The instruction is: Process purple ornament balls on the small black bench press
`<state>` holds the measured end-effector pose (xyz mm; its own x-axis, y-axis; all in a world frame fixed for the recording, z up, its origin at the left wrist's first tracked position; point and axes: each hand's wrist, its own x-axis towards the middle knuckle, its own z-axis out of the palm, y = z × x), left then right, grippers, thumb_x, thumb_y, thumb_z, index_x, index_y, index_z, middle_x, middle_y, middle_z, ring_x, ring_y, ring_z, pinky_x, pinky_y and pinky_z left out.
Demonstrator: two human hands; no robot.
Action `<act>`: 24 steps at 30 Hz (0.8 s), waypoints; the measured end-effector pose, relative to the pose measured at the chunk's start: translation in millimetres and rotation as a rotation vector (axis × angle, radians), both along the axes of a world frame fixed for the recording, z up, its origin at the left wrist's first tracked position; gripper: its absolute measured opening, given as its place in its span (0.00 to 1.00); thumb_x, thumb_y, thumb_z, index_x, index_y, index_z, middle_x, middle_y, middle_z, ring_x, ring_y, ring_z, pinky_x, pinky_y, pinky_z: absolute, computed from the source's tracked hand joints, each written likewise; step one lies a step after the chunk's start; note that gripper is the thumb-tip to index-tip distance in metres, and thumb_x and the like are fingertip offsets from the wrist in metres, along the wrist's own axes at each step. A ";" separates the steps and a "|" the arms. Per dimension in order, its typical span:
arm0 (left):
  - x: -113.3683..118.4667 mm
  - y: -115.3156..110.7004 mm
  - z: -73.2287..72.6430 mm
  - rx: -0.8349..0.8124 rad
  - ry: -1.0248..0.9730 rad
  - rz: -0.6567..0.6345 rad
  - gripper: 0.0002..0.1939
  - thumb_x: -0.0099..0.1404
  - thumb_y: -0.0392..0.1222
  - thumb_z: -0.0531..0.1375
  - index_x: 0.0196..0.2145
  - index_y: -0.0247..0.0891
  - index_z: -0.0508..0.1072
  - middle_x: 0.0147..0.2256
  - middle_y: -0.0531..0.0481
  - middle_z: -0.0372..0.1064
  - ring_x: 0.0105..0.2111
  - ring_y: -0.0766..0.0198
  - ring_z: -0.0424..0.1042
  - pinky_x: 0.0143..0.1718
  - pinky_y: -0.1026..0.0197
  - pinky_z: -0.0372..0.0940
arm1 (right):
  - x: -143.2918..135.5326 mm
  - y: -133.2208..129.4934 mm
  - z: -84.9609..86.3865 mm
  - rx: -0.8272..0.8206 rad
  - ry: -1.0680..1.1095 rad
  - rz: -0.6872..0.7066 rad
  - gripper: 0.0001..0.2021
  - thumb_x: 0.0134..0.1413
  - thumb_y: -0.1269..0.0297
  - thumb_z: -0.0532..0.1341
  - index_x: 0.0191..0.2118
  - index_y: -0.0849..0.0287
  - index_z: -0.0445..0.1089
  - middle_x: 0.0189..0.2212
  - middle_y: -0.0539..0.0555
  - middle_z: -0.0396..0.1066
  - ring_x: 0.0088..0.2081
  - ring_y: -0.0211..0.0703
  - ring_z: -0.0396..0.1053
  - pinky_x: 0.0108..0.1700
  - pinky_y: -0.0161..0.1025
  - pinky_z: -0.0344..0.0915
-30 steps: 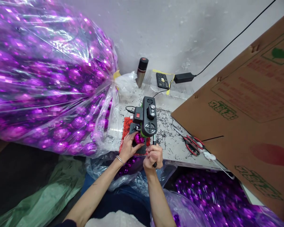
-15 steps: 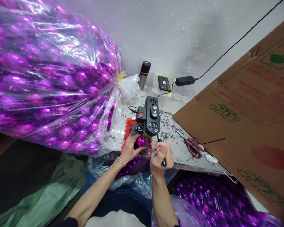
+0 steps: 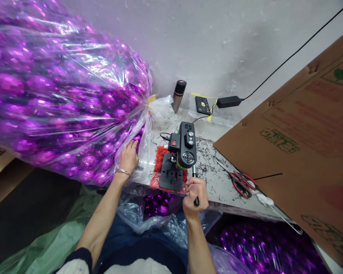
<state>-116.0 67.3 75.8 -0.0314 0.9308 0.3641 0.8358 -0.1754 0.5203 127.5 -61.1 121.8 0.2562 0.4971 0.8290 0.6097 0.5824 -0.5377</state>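
Observation:
My right hand point(image 3: 196, 193) is wrapped round the black-tipped lever of a small black bench press point(image 3: 187, 142), at its right side. My left hand point(image 3: 128, 156) is at the side of a big clear plastic bag point(image 3: 82, 110) full of shiny purple baubles, near its gathered neck. Its fingertips are tucked among the plastic and baubles, so its grip is hidden. The press's black base plate point(image 3: 170, 177) has no bauble on it and stands on a red sheet point(image 3: 161, 158).
Red-handled scissors point(image 3: 242, 184) and black scraps lie on the table's right. A large cardboard box point(image 3: 297, 152) leans there. Behind stand a bottle point(image 3: 179, 96), a phone point(image 3: 202, 105) and a power adapter point(image 3: 229, 101). More purple baubles point(image 3: 159, 203) lie in plastic below the front edge.
My left hand has left the press plate and moved left to the big bag. The purple bauble it held on the plate is gone from there. My right hand stays on the lever.

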 end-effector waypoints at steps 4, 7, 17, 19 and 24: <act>-7.1 12.5 3.7 -0.151 0.279 0.015 0.27 0.59 0.33 0.58 0.58 0.36 0.74 0.55 0.29 0.74 0.55 0.35 0.70 0.56 0.34 0.66 | -0.2 0.1 0.8 0.006 -0.005 -0.017 0.15 0.66 0.75 0.53 0.27 0.55 0.64 0.24 0.48 0.67 0.28 0.39 0.69 0.31 0.38 0.65; -7.1 8.5 10.2 -0.193 0.224 0.044 0.26 0.61 0.39 0.61 0.58 0.35 0.74 0.48 0.30 0.76 0.52 0.36 0.73 0.54 0.37 0.67 | 0.0 0.1 -0.8 0.005 -0.003 -0.019 0.15 0.66 0.74 0.53 0.27 0.55 0.63 0.24 0.48 0.67 0.28 0.39 0.70 0.31 0.38 0.65; 25.9 -57.9 36.2 -0.394 -1.270 -0.227 0.26 0.67 0.57 0.62 0.57 0.40 0.72 0.48 0.39 0.79 0.46 0.47 0.82 0.50 0.41 0.77 | -6.2 3.7 29.1 -0.006 0.079 -0.031 0.17 0.67 0.76 0.54 0.26 0.55 0.62 0.22 0.46 0.63 0.28 0.37 0.68 0.31 0.37 0.62; 40.6 -66.4 29.2 -0.490 -1.385 -0.261 0.21 0.66 0.54 0.64 0.51 0.39 0.74 0.48 0.39 0.79 0.48 0.46 0.81 0.53 0.38 0.76 | -7.8 6.0 40.7 -0.019 0.111 -0.025 0.17 0.67 0.76 0.54 0.25 0.56 0.61 0.22 0.46 0.64 0.27 0.35 0.68 0.31 0.36 0.62; 73.6 -71.0 1.3 -0.575 -1.471 -0.213 0.18 0.64 0.54 0.64 0.45 0.40 0.73 0.45 0.42 0.81 0.47 0.49 0.81 0.54 0.41 0.75 | -6.6 9.0 52.0 -0.024 0.108 -0.017 0.17 0.68 0.75 0.54 0.25 0.56 0.61 0.22 0.46 0.64 0.27 0.35 0.67 0.31 0.36 0.61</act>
<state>-42.4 -3.6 77.1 0.1202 0.9606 -0.2507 -0.4454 0.2779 0.8511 120.9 -52.1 173.8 0.3522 0.5113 0.7839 0.5568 0.5587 -0.6146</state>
